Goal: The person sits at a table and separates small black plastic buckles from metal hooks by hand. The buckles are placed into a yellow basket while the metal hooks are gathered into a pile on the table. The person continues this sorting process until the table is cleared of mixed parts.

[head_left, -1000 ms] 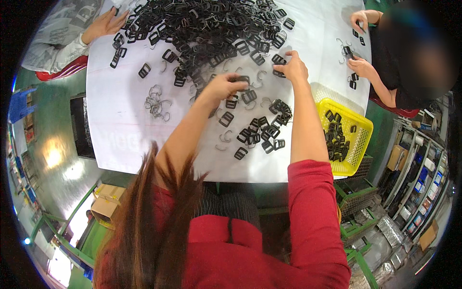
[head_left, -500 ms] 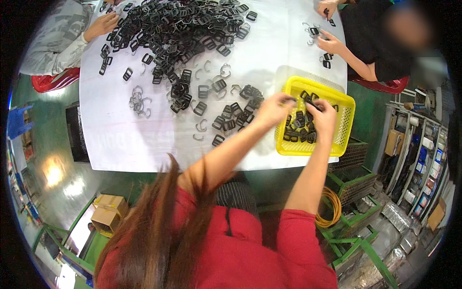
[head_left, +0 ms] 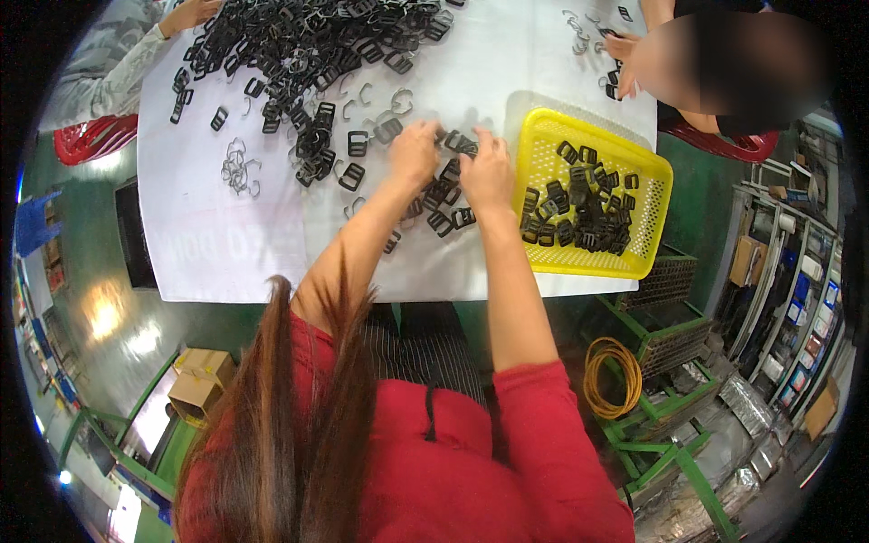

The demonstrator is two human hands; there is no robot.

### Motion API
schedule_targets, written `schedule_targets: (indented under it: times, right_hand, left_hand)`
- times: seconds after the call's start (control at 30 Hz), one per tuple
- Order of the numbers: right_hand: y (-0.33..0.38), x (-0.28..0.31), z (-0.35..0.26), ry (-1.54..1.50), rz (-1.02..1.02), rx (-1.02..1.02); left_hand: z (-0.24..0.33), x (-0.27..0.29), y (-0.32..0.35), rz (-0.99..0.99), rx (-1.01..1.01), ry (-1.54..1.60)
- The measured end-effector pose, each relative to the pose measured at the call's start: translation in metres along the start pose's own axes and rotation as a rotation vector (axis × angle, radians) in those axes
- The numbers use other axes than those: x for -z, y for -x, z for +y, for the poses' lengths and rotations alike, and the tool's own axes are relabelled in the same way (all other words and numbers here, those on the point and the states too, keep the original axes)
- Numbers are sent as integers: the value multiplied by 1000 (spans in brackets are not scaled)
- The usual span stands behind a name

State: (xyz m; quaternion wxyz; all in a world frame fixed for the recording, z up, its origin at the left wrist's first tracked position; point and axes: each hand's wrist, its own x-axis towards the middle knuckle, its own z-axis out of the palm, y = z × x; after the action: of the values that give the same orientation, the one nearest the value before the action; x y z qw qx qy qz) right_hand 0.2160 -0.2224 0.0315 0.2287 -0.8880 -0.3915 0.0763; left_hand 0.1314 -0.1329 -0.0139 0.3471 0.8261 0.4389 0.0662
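Note:
Between my hands lies a small cluster of black slide buckles (head_left: 441, 192) on the white-covered table. My left hand (head_left: 418, 154) is at the cluster's left, fingers curled in, and what they hold is too small to make out. Close by on the right, my right hand (head_left: 487, 172) has thumb and fingers around a black buckle (head_left: 460, 142) at the cluster's far end. To the right of that hand stands a yellow perforated basket (head_left: 654, 213) with many black buckles (head_left: 588, 213) inside. Several loose buckles (head_left: 351, 176) and bent metal hooks (head_left: 402, 100) lie left of my hands.
A big heap of black buckles (head_left: 299, 54) covers the far middle of the table (head_left: 208, 262). A small pile of metal hooks (head_left: 239, 167) lies at the left. Co-workers sit at the far left and far right, one with a hand (head_left: 625, 63) by loose hooks and buckles.
Both my hands have moved left from over the yellow basket to the buckle cluster on the table. More buckles now lie in the basket. The view has shifted slightly.

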Motion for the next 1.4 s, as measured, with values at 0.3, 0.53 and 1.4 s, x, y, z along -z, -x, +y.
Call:
schedule_targets:
  times: [0.3, 0.53, 1.4]
  right_hand:
    - [-30, -20, -2, -797, -457, -366]
    - [-33, -9, 10, -849, -363, -515]
    - [-3, 2, -5, -1320, -260, -810]
  left_hand:
    - [-84, 118, 6, -141, 508, 1223]
    - [-51, 63, 2, 246, 95, -92]
    - [-102, 114, 9, -43, 314, 212]
